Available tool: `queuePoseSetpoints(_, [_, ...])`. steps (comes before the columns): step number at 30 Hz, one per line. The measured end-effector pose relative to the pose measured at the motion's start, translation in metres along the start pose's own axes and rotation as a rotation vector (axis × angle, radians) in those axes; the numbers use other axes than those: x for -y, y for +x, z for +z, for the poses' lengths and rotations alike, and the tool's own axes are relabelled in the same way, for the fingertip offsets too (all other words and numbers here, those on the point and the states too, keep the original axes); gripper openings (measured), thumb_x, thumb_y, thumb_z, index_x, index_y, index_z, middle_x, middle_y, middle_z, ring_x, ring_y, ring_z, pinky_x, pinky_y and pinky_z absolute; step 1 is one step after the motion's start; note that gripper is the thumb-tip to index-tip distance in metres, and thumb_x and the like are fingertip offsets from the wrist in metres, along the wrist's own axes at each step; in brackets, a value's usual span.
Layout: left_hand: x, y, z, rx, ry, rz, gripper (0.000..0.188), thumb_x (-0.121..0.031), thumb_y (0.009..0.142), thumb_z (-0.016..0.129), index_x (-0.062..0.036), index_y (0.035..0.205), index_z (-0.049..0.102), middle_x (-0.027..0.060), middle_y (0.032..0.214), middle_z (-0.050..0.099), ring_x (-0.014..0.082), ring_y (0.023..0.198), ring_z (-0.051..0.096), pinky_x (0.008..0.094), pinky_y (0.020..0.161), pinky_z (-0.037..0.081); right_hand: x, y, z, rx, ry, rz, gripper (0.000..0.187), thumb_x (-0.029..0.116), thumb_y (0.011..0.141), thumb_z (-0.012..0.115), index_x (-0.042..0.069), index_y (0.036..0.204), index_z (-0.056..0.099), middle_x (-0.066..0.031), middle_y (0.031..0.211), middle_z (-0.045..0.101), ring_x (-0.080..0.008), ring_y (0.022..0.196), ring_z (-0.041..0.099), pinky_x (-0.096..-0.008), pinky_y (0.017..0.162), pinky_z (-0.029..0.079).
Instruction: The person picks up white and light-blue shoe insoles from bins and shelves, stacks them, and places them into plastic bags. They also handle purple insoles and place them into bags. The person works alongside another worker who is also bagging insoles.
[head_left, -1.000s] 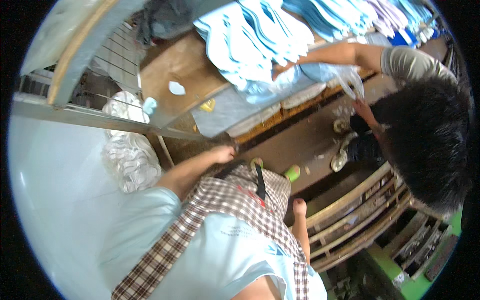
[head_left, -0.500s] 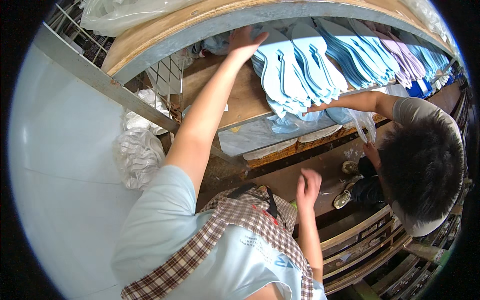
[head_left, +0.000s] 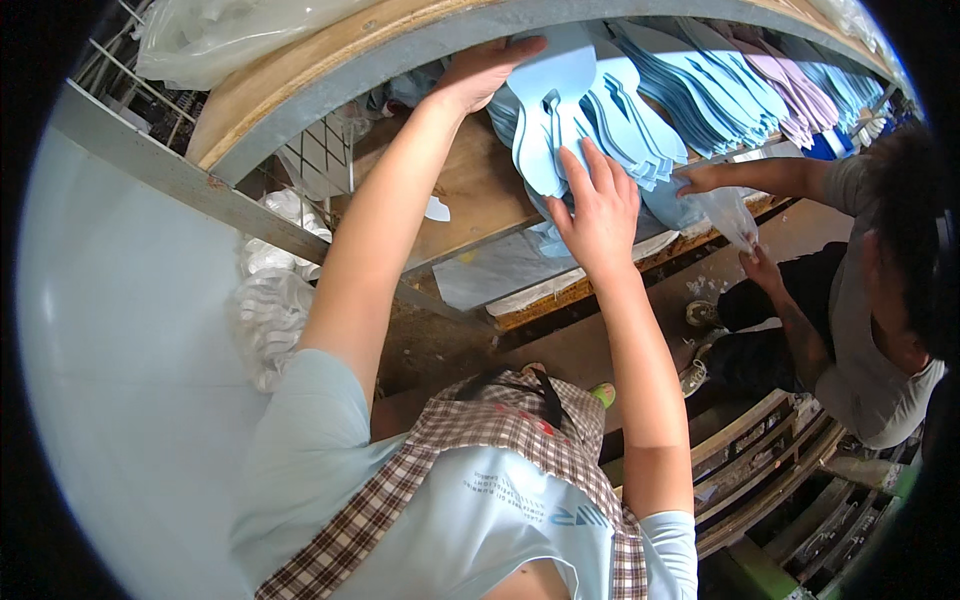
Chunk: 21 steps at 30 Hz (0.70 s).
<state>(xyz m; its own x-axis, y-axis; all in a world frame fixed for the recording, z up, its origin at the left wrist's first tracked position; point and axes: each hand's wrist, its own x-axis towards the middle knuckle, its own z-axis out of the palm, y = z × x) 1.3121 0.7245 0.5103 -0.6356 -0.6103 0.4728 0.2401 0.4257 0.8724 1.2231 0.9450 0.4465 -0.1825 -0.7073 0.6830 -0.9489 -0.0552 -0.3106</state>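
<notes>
A stack of thin, flat light-blue cut-out pieces [head_left: 548, 95], each curved with a slit down the middle, lies at the left end of a row on the wooden shelf [head_left: 455, 205]. My left hand [head_left: 478, 72] grips the far left end of the stack, thumb over the top and the other fingers partly hidden. On the near right side of the same pieces rests my right hand [head_left: 603, 205], its fingers spread over the edge. More light-blue stacks [head_left: 625, 110] stand close on the right.
Pink pieces [head_left: 785, 85] lie farther right. A metal-edged upper shelf [head_left: 400, 60] overhangs the stacks. At right, a co-worker [head_left: 860, 290] holds a clear plastic bag [head_left: 735, 215]. Bagged white pieces [head_left: 272, 315] sit at left; a slatted wooden rack [head_left: 760, 465] stands lower right.
My right hand has come up from beside my apron to the near end of the light-blue stack. My left hand has closed on its far end. The co-worker has shifted right.
</notes>
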Motion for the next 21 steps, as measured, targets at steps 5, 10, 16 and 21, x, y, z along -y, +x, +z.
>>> queuePoseSetpoints(5, [-0.038, -0.019, 0.046, 0.303, 0.048, -0.024, 0.043, -0.019, 0.087, 0.062, -0.0010, 0.124, 0.048, 0.0055, 0.113, 0.058, 0.0113, 0.102, 0.054, 0.0272, 0.087, 0.044, -0.004, -0.003, 0.009, -0.081, 0.016, -0.018, 0.057, 0.028, 0.060, 0.075, 0.014, 0.113, 0.059, -0.0106, 0.120, 0.053, -0.0273, 0.107, 0.049, -0.0406, 0.089, 0.039])
queuePoseSetpoints(10, [-0.035, -0.025, 0.074, 0.334, 0.108, -0.050, 0.041, -0.020, 0.087, 0.062, 0.0001, 0.120, 0.051, 0.0070, 0.111, 0.060, 0.0121, 0.101, 0.053, 0.0274, 0.088, 0.042, -0.007, -0.003, 0.011, -0.096, 0.013, -0.005, 0.055, 0.029, 0.061, 0.074, 0.015, 0.112, 0.059, -0.0100, 0.117, 0.054, -0.0267, 0.107, 0.049, -0.0402, 0.089, 0.038])
queuePoseSetpoints(16, [-0.026, -0.019, 0.075, 0.305, 0.122, -0.046, 0.041, -0.021, 0.086, 0.062, 0.0010, 0.120, 0.052, 0.0083, 0.110, 0.060, 0.0132, 0.101, 0.054, 0.0278, 0.088, 0.043, -0.007, -0.003, 0.010, -0.092, 0.020, 0.008, 0.055, 0.028, 0.062, 0.074, 0.014, 0.112, 0.058, -0.0104, 0.118, 0.053, -0.0271, 0.108, 0.048, -0.0408, 0.090, 0.037])
queuePoseSetpoints(21, [-0.012, -0.015, 0.075, 0.268, 0.114, -0.050, 0.042, -0.020, 0.086, 0.061, 0.0026, 0.120, 0.051, 0.0102, 0.111, 0.060, 0.0139, 0.101, 0.054, 0.0277, 0.087, 0.043, -0.008, -0.004, 0.013, -0.085, 0.032, 0.016, 0.052, 0.031, 0.064, 0.073, 0.013, 0.111, 0.059, -0.0107, 0.118, 0.053, -0.0278, 0.109, 0.048, -0.0418, 0.091, 0.036])
